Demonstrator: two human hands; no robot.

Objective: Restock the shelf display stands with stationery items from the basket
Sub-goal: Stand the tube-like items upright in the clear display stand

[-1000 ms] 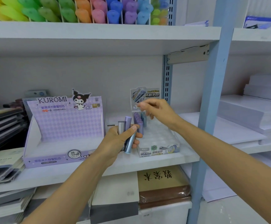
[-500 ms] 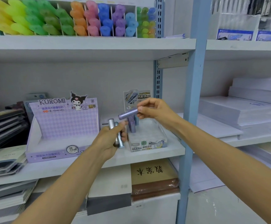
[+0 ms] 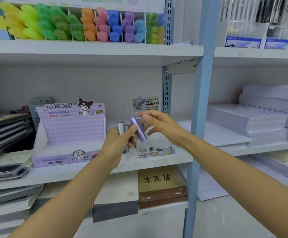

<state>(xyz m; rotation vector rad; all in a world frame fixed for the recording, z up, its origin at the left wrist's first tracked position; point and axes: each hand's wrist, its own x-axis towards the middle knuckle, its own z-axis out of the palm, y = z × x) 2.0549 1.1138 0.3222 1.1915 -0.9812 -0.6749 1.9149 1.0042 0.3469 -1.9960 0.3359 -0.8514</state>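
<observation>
The purple lead-refill tube (image 3: 138, 128), a smooth, glossy cylinder with a faint shimmer, is held in the fingers of the right hand (image 3: 158, 125), which pinches it near its upper end. The tube is steeply tilted just above the front-left corner of the clear display stand (image 3: 154, 149). Just left of that stand, the left hand (image 3: 120, 143) is curled round a small bundle of similar tubes. A silver-grey tube (image 3: 120, 128) sticks up from the fist and a teal tube (image 3: 126, 130) shows beside it (how many more it grips cannot be told). The left thumb lies against the purple tube.

The stand is a clear plastic tray with a printed front label and an upright header card (image 3: 145, 104) at its back; its contents are hidden behind the hands. Left of the stand is the Kuromi display box (image 3: 67, 133), lilac chequered cardboard with a sloped open tray. Both rest on the white shelf board (image 3: 62, 172). Above the stand, a divided rack holds highlighters (image 3: 88, 24) sorted by colour. To the stand's right, beyond a pale blue upright (image 3: 202, 100), lie wrapped paper reams (image 3: 248, 121).

Half a second ago the purple tube lay almost level between the hands; now its lower end points down at the stand. A second ago it stood in the left hand's bundle.
</observation>
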